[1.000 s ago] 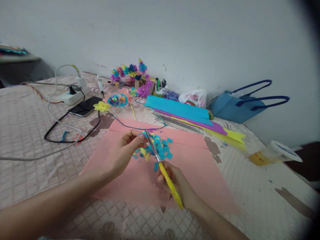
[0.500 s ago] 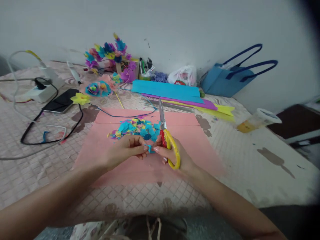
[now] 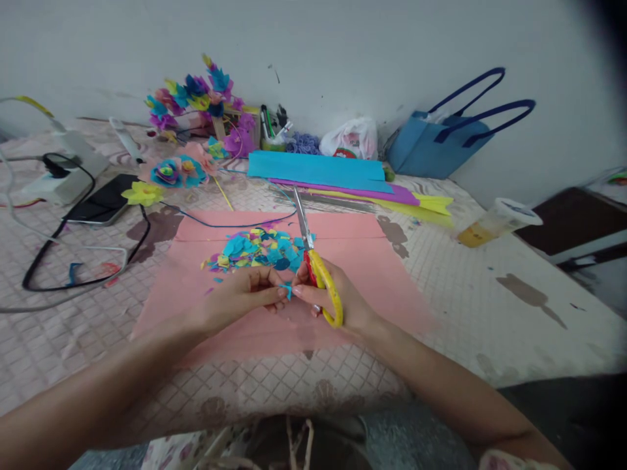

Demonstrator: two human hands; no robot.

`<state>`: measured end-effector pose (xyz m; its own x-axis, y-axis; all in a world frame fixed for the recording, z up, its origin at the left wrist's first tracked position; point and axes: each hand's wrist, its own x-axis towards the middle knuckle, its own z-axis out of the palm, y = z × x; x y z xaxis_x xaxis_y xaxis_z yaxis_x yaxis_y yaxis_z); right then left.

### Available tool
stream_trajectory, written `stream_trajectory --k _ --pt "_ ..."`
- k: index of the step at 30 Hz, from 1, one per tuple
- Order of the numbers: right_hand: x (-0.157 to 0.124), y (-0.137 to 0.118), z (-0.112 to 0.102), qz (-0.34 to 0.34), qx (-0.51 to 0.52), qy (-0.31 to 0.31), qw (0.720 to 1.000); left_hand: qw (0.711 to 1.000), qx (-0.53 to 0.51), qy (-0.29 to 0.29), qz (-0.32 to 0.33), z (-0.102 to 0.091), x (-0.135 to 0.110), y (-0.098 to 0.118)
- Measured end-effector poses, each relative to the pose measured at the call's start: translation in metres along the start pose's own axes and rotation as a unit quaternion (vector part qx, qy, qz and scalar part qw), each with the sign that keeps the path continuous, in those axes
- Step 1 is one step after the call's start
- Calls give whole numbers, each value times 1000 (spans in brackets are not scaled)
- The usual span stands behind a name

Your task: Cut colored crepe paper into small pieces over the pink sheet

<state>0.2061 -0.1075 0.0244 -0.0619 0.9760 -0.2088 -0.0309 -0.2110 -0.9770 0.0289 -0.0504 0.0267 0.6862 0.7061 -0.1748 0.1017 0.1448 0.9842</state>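
My left hand (image 3: 238,301) and my right hand (image 3: 337,300) meet over a pink paper sheet (image 3: 386,287). Together their fingertips pinch a small blue paper piece (image 3: 286,290). The right hand also grips yellow-handled scissors (image 3: 317,269), blades shut and pointing away from me. Just beyond the hands lies a heap of blue, yellow and purple paper scraps (image 3: 259,248) on the pink sheet.
Blue, purple and yellow paper sheets (image 3: 337,176) lie behind the pink one. Paper flowers (image 3: 196,98) stand by the wall, a blue bag (image 3: 435,143) to the right, a plastic cup (image 3: 494,222) on its side. A phone (image 3: 100,203), power strip (image 3: 59,183) and cables lie left.
The scissors swung from pointing at the scraps to upright, blades away. Both hands came together on a small blue piece. The view shifted, so the scene moved left.
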Motion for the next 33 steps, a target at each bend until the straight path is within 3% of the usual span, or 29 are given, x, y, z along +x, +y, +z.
stream_trajectory --k 20,27,33 --pt "1 2 2 -5 -3 4 1000 1000 1 3 19 0 1 -4" --pt "3 6 4 -20 -17 33 999 999 -20 44 1 3 0 -6" --pt "2 6 9 -53 -21 43 997 999 -45 13 23 4 1 -8"
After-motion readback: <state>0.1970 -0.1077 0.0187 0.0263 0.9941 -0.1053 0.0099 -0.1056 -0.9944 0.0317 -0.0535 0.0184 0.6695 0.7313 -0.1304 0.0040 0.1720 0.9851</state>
